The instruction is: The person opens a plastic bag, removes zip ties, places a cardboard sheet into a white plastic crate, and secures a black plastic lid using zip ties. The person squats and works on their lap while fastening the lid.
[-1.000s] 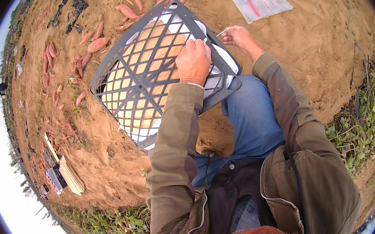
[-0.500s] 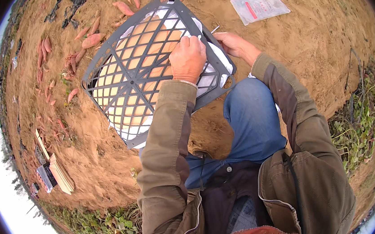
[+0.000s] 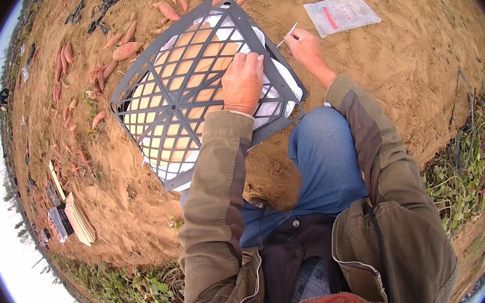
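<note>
A dark grey lattice lid [image 3: 173,107] covers a crate in front of me, tilted on the soil. Through its openings show tan and cream surfaces [image 3: 178,61] and a white liner [image 3: 285,77], which pokes out at the right side. My left hand [image 3: 242,84] rests over the lid near its right edge. Its fingers are pinched together; what is between them, if anything, is hidden. Just past the crate's right side, my right hand [image 3: 306,52] grips a thin white strip, by its look a cable tie [image 3: 286,34], whose tip sticks out beyond the fingers.
Sweet potatoes [image 3: 126,50] lie scattered on the sandy soil at left and beyond the crate. A clear printed plastic bag [image 3: 343,13] lies at the far right. Flattened tan sheets [image 3: 78,220] stand at the left. Green vines [image 3: 461,183] edge the right. My bent knee [image 3: 323,143] is by the crate.
My right hand has moved away from the crate's side, up and to the right, with the white cable tie. My left hand stays near the lid's right edge, its fingers slightly lower.
</note>
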A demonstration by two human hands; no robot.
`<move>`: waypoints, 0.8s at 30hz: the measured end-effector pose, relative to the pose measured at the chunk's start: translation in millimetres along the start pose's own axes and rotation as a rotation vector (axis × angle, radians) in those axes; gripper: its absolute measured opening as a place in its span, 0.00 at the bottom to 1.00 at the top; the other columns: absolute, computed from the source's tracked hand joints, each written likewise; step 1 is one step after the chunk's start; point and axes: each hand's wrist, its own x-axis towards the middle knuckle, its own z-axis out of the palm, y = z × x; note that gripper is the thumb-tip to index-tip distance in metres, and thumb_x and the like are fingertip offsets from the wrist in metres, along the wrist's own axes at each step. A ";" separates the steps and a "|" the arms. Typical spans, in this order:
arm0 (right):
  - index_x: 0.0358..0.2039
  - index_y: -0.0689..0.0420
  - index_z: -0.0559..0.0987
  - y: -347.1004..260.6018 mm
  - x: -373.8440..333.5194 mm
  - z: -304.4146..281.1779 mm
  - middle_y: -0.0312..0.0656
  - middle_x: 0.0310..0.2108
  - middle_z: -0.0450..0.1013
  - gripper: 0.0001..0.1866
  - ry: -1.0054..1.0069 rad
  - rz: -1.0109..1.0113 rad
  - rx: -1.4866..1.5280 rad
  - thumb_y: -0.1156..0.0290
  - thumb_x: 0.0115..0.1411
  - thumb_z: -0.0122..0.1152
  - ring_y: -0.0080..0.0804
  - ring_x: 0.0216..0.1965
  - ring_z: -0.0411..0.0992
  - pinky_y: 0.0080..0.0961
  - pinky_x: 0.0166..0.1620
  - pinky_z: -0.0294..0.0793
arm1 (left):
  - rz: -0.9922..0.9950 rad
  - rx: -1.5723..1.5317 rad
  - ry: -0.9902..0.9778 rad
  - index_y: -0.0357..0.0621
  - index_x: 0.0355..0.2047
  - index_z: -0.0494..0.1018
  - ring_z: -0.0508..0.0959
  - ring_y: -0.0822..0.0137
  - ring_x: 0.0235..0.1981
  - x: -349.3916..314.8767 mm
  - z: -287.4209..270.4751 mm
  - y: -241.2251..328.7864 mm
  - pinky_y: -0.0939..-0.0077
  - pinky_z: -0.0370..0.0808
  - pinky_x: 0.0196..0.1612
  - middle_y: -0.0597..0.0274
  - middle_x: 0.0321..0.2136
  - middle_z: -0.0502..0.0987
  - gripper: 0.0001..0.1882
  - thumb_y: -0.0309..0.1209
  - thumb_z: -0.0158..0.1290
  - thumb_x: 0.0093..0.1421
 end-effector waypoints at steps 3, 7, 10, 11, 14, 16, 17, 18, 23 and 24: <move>0.36 0.54 0.85 -12.6 -13.7 -12.6 0.43 0.36 0.81 0.08 0.088 -0.490 -0.090 0.66 0.59 0.66 0.46 0.36 0.81 0.35 0.39 0.82 | -0.062 -0.150 -0.062 0.46 0.36 0.79 0.84 0.54 0.33 0.7 -3.7 -3.0 0.62 0.83 0.35 0.58 0.34 0.81 0.07 0.32 0.66 0.63; 0.37 0.55 0.85 -33.7 -27.1 -16.9 0.39 0.37 0.82 0.05 0.078 -0.685 -0.198 0.72 0.61 0.68 0.36 0.34 0.83 0.29 0.37 0.83 | 0.004 -0.255 -0.109 0.44 0.39 0.81 0.85 0.54 0.37 1.2 -13.1 -11.1 0.61 0.84 0.40 0.57 0.36 0.84 0.07 0.30 0.66 0.64; 0.38 0.54 0.85 -42.9 -31.1 -20.1 0.37 0.39 0.82 0.05 0.060 -0.728 -0.240 0.72 0.61 0.69 0.36 0.35 0.83 0.30 0.38 0.84 | 0.019 -0.319 -0.141 0.44 0.40 0.82 0.85 0.54 0.38 2.5 -16.1 -15.9 0.61 0.84 0.41 0.57 0.36 0.84 0.06 0.29 0.65 0.64; 0.38 0.54 0.85 -44.8 -32.5 -20.3 0.37 0.39 0.82 0.05 0.059 -0.744 -0.251 0.72 0.61 0.70 0.36 0.35 0.83 0.30 0.38 0.84 | 0.021 -0.317 -0.136 0.44 0.40 0.82 0.85 0.54 0.38 2.8 -15.5 -16.4 0.61 0.84 0.41 0.57 0.36 0.84 0.06 0.29 0.65 0.64; 0.40 0.53 0.85 -48.9 -33.0 -21.5 0.35 0.40 0.81 0.07 0.054 -0.845 -0.338 0.72 0.60 0.70 0.37 0.35 0.83 0.31 0.38 0.84 | 0.002 -0.266 -0.129 0.43 0.41 0.82 0.85 0.54 0.37 3.4 -10.1 -14.4 0.61 0.84 0.41 0.58 0.35 0.84 0.06 0.30 0.64 0.65; 0.40 0.53 0.84 -51.3 -33.5 -21.9 0.35 0.40 0.80 0.08 0.056 -0.936 -0.407 0.72 0.59 0.69 0.36 0.34 0.82 0.31 0.36 0.83 | -0.009 -0.211 -0.136 0.43 0.41 0.82 0.85 0.55 0.37 3.5 -6.6 -12.7 0.61 0.84 0.41 0.58 0.35 0.84 0.07 0.31 0.64 0.65; 0.40 0.52 0.83 -52.6 -33.4 -22.0 0.35 0.39 0.78 0.09 0.062 -0.987 -0.438 0.72 0.58 0.68 0.36 0.33 0.81 0.30 0.35 0.82 | -0.008 -0.181 -0.142 0.43 0.41 0.82 0.85 0.55 0.36 3.4 -5.5 -12.3 0.61 0.84 0.41 0.58 0.35 0.84 0.07 0.31 0.63 0.66; 0.40 0.52 0.82 -53.5 -33.6 -22.5 0.35 0.38 0.77 0.10 0.070 -1.036 -0.469 0.72 0.57 0.67 0.35 0.32 0.80 0.30 0.33 0.81 | -0.011 -0.149 -0.159 0.43 0.41 0.82 0.85 0.55 0.36 3.8 -4.6 -12.1 0.61 0.84 0.41 0.58 0.34 0.84 0.07 0.32 0.63 0.66; 0.44 0.55 0.83 -55.1 -34.3 -25.8 0.37 0.42 0.80 0.12 0.006 -1.016 -0.508 0.75 0.59 0.69 0.36 0.35 0.82 0.30 0.38 0.83 | 0.022 -0.174 -0.097 0.42 0.40 0.83 0.85 0.55 0.36 4.0 -5.2 -12.4 0.62 0.84 0.40 0.59 0.33 0.84 0.07 0.32 0.63 0.66; 0.44 0.55 0.83 -54.5 -34.4 -25.8 0.37 0.42 0.80 0.12 0.013 -1.015 -0.502 0.75 0.58 0.69 0.36 0.35 0.82 0.30 0.38 0.83 | 0.019 -0.179 -0.092 0.42 0.40 0.83 0.85 0.56 0.36 3.9 -5.1 -12.4 0.62 0.84 0.40 0.59 0.33 0.84 0.07 0.32 0.63 0.66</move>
